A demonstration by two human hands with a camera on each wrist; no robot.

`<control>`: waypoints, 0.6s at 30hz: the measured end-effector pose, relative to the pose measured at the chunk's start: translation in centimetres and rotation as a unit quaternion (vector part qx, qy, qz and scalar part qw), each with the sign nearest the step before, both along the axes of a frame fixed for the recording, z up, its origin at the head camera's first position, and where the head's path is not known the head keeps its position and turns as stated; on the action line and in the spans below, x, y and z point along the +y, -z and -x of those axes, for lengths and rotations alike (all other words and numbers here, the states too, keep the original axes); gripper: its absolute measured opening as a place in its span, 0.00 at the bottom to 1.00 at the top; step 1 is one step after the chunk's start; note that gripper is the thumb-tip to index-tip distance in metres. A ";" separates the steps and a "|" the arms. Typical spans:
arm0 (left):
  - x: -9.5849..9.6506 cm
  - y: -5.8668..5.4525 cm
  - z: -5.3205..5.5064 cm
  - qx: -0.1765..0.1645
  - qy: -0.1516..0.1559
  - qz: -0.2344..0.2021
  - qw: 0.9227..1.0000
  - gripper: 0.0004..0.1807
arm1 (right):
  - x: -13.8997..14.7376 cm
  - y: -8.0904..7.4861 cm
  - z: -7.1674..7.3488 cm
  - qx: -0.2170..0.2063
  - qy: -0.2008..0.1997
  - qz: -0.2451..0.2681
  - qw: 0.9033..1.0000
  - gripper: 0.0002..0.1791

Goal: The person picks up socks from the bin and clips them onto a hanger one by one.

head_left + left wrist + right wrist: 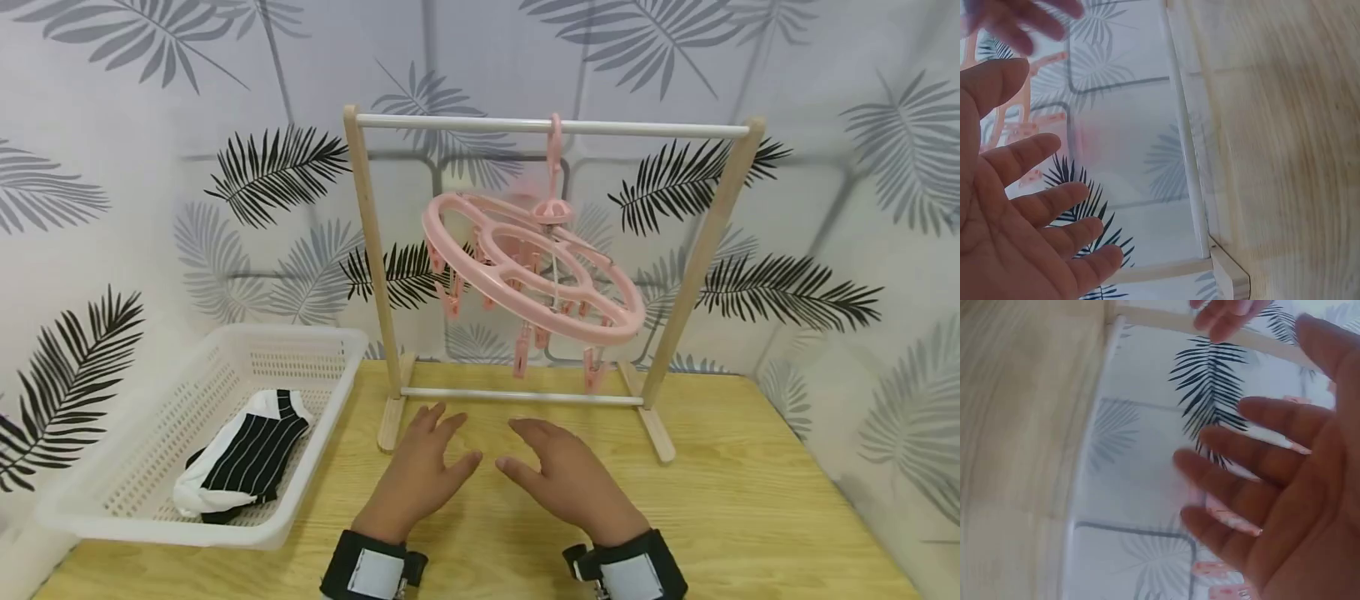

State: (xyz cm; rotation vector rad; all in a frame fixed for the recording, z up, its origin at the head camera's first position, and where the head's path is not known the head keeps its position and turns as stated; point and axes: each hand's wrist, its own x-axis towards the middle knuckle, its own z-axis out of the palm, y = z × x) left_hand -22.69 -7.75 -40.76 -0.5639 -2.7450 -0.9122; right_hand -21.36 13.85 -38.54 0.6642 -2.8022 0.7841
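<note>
My left hand (420, 471) hovers over the wooden table with fingers spread and nothing in it. Facing it, my right hand (567, 479) is likewise spread and holds nothing; a gap separates the two thumbs. Both palms show bare in the wrist views, at the left hand (1016, 206) and the right hand (1291, 475). Beyond them a pink round clip hanger (525, 317) hangs tilted by its hook from a white rail (457, 124), its pegs dangling. Black-and-white striped socks (255, 450) lie in a white plastic basket (315, 450) to the left.
The rail belongs to a wooden stand (705, 258) with feet on the table (750, 500) and a lower white bar (517, 396) close beyond the fingertips. A leaf-patterned curtain (847, 208) backs the table.
</note>
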 end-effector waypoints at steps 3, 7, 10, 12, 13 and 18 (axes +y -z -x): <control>-0.2 -0.2 -0.1 -0.006 -0.001 -0.018 1.000 0.32 | -0.1 -1.1 -0.6 0.078 0.001 0.064 0.995 0.27; -0.5 -1.0 -0.1 0.005 -0.010 -0.022 1.000 0.30 | -0.7 -2.5 -1.1 0.184 0.029 0.164 0.969 0.18; -0.7 -1.8 -0.1 0.024 -0.015 -0.032 0.999 0.28 | -1.3 -3.3 -1.1 0.217 0.063 0.234 0.946 0.13; -0.7 -2.3 -0.4 0.026 -0.010 -0.043 0.999 0.27 | -1.4 -3.6 -1.0 0.222 0.092 0.265 0.934 0.10; -0.8 -2.5 -0.6 0.027 -0.006 -0.049 0.998 0.27 | -1.4 -3.8 -0.9 0.220 0.105 0.272 0.931 0.09; -1.0 -3.7 -2.4 0.029 0.026 -0.042 0.998 0.23 | -0.2 -4.3 -0.2 0.190 0.124 0.274 0.935 0.12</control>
